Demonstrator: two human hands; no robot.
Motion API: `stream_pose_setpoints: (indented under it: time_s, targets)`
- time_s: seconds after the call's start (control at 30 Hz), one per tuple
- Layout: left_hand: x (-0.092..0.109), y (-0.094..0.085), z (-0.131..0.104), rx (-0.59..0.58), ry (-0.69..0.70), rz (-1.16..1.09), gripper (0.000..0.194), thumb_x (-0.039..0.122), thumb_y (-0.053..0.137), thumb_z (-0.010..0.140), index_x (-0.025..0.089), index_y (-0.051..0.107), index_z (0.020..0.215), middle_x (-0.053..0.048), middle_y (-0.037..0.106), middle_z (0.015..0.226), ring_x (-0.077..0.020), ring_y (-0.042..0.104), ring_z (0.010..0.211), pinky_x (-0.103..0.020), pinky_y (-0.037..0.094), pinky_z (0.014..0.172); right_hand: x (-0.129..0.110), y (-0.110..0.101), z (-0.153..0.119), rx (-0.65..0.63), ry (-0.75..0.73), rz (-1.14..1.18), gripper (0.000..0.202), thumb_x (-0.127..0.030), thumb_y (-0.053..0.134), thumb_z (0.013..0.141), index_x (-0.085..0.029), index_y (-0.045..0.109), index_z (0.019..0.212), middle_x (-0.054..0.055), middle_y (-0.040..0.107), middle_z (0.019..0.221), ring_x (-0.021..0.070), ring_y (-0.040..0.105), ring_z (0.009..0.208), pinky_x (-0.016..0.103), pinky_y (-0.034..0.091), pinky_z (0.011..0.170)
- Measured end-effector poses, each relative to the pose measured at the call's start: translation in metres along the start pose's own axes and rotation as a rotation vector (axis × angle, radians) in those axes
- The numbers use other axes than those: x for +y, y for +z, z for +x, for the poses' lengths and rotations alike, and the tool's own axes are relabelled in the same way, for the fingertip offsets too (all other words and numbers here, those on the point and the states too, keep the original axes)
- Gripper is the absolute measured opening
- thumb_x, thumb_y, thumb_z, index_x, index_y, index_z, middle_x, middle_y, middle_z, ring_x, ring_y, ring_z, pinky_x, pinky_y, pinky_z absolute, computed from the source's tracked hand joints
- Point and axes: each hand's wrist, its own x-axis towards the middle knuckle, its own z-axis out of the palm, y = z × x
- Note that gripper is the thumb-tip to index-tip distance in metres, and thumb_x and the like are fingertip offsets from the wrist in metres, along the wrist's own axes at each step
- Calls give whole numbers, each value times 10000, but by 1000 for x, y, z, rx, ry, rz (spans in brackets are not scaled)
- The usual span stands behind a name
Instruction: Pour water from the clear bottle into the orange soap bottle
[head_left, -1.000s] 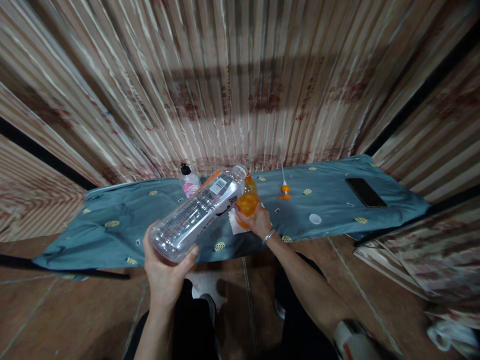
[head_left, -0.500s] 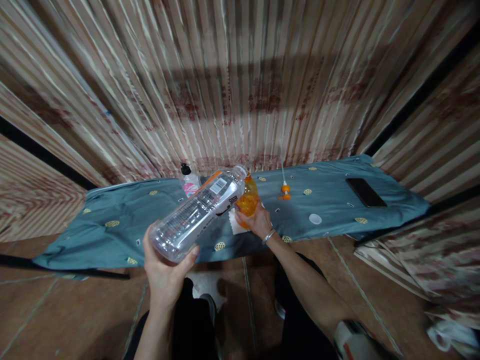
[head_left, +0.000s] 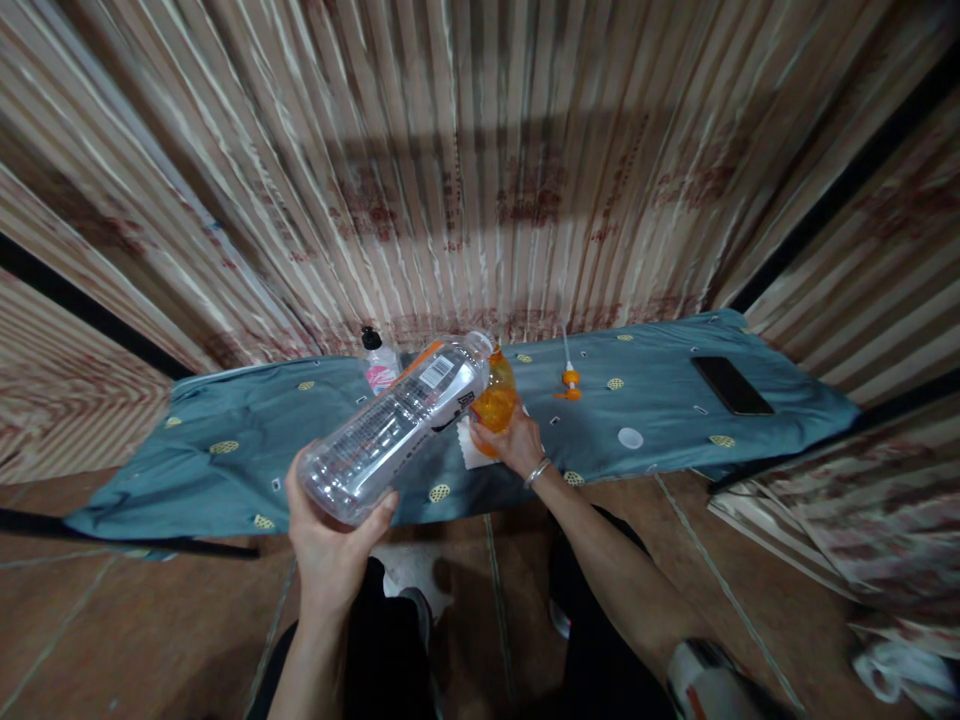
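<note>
From my head camera, which is the only view, I judge the work to be in its middle part. The clear bottle (head_left: 397,430) is without its cap and tilted, its open mouth close at the neck of the orange bottle (head_left: 497,398); whether they touch, I cannot tell. I also cannot see any stream between them, and how much liquid is inside the clear bottle is not readable. The orange pump (head_left: 571,379) lies apart on the blue-green cloth (head_left: 225,485), so opening seems done, while closing is not yet done. A white disc (head_left: 631,438) rests farther right; maybe it is a cap, I am not sure.

The fingers of my left hand (head_left: 330,550) are closed around the base of the clear bottle, with the thumb on the near side; the other fingers are partly hidden behind it. The bottle points from this hand upward to the right. My right hand (head_left: 514,438) is wrapped around the lower body of the orange bottle, whose neck rises above my fingers. Just beside is a white piece (head_left: 472,452) with a wavy edge.
</note>
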Motion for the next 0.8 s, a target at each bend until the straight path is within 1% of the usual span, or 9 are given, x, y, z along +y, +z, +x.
stream_pose_setpoints:
  time_s: [0.1,0.2,0.3,0.5,0.6,0.7,0.8]
  targets:
    - [-2,0,0,-9,-10,-12,1005,498,976,503,165,566,1357,-162,648,1310,-383,684,1217,-644,541,1125,-2,-1,0,-15,23,4,645,-440,866,753,-202,590,1285,115,847,1103,330,834,1009,432,676,879]
    - [-5,-1,0,-26,-16,-39,1006,502,984,514,180,557,1366,-148,647,1306,-368,702,1190,-641,549,1120,-4,-3,0,-31,36,6,662,-450,868,755,-200,582,1298,114,846,1106,334,833,1020,440,675,895]
    - [-7,-2,0,-33,-10,-44,980,494,988,531,187,564,1359,-144,651,1301,-354,708,1170,-630,559,1111,-5,-3,0,-28,43,-1,677,-454,874,755,-197,585,1311,112,846,1092,333,835,1000,434,676,878]
    - [-10,-3,0,-41,-14,-42,1014,508,987,536,180,550,1390,-163,640,1346,-372,687,1211,-670,510,1151,-3,-1,0,-10,29,-5,689,-478,874,759,-202,593,1324,95,845,1075,324,835,994,421,677,858]
    - [-10,-3,0,-31,0,-22,999,505,986,535,184,562,1379,-159,643,1345,-371,676,1229,-649,516,1149,-2,0,0,-5,28,-20,692,-471,874,764,-188,594,1330,108,847,1077,322,836,992,407,673,847]
    - [-10,-3,0,-21,20,-6,981,515,988,538,189,576,1367,-153,647,1338,-361,676,1228,-620,535,1137,0,1,0,-2,17,-24,675,-475,871,766,-201,602,1321,104,848,1074,319,837,978,403,675,829]
    - [-10,-3,0,-26,19,-6,999,533,987,546,177,568,1380,-170,643,1348,-373,678,1236,-641,526,1143,0,1,1,-1,17,-12,669,-478,872,769,-205,601,1318,101,849,1075,313,837,974,400,677,831]
